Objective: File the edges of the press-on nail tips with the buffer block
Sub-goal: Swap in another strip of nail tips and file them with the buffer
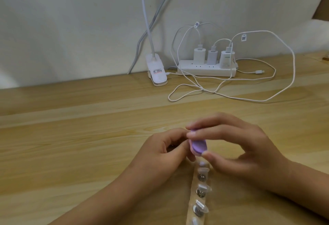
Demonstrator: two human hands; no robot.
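A small purple oval buffer block is pinched by my right hand between fingertips above and thumb below. My left hand sits just left of it with fingers curled, their tips touching the block's left edge; whatever they pinch is hidden. Below the hands, a clear holder strip runs toward me on the wooden table, carrying several clear press-on nail tips on round metal mounts.
At the back of the table stand a white power strip with three chargers, loose white cables looping forward, and a white clip lamp base against the wall.
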